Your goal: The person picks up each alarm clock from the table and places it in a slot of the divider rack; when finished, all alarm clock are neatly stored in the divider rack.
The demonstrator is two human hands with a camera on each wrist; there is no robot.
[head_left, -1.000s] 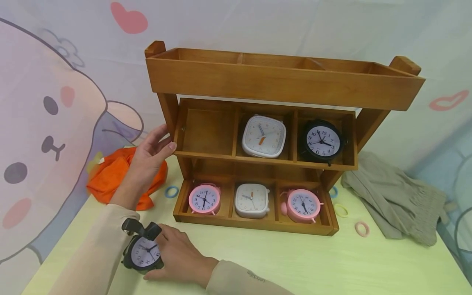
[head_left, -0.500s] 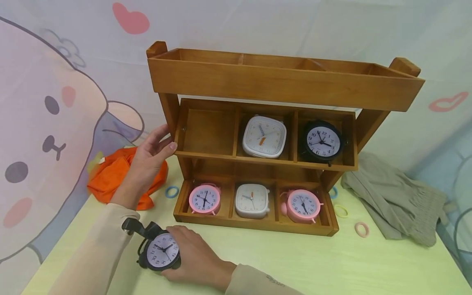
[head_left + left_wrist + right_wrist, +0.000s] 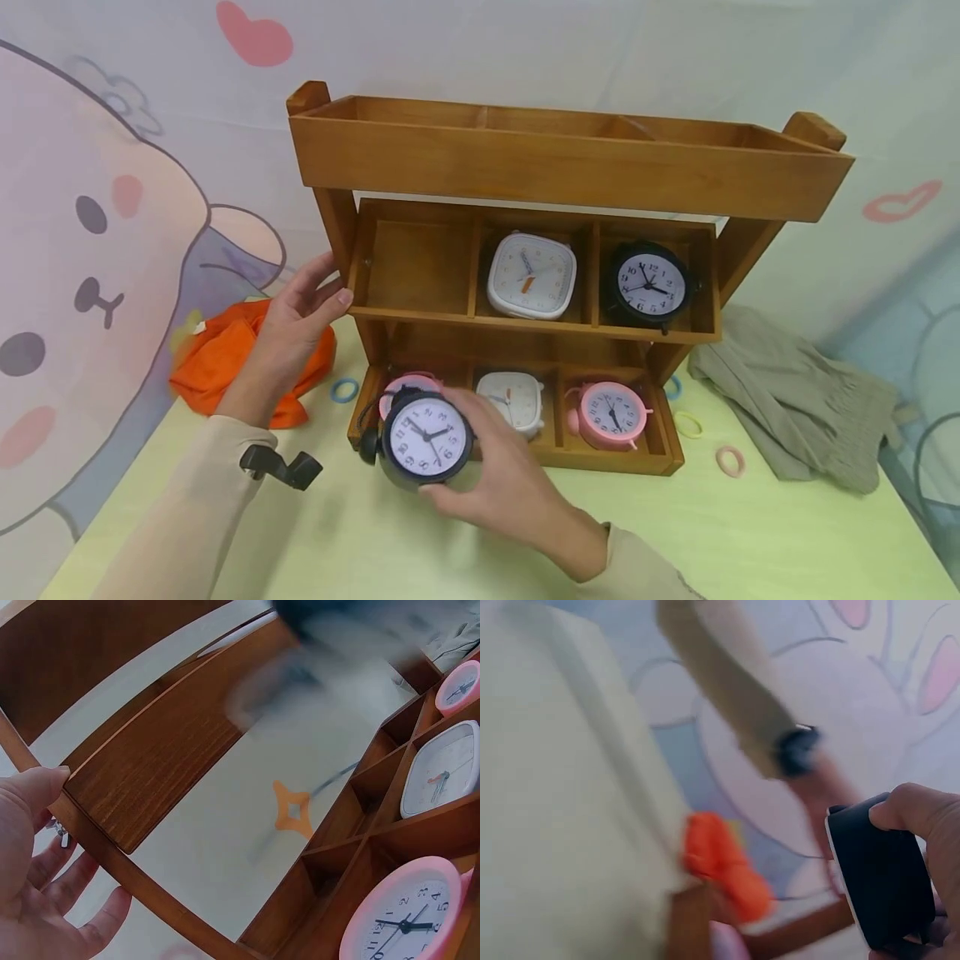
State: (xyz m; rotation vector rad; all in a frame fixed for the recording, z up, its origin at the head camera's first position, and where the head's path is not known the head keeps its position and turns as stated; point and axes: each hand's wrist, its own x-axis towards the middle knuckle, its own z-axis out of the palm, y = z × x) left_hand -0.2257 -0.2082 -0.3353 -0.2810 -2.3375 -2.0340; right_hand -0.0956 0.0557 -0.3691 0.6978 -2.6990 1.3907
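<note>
My right hand [image 3: 510,475] grips a black round alarm clock [image 3: 427,437] by its side, holding it above the table in front of the wooden shelf [image 3: 570,167]. Its dial faces up toward the head camera. In the right wrist view the thumb lies on the black casing [image 3: 881,874]. My left hand [image 3: 300,312] holds the shelf's left side, with the thumb [image 3: 52,784] on the front edge and the fingers around the post. The middle tier's left compartment [image 3: 420,267] is bare; a white clock [image 3: 532,275] and another black clock [image 3: 651,283] occupy the others.
On the bottom tier sit a pink clock [image 3: 408,383], partly hidden by the held clock, a white clock [image 3: 513,400] and a second pink clock [image 3: 611,414]. Orange cloth [image 3: 217,354] lies left, grey-green cloth [image 3: 787,392] right. Several hair ties, including a blue one [image 3: 345,390], are about.
My right hand has lifted the black clock from the table's left front and carried it right and toward the shelf. The left hand stays on the shelf's side.
</note>
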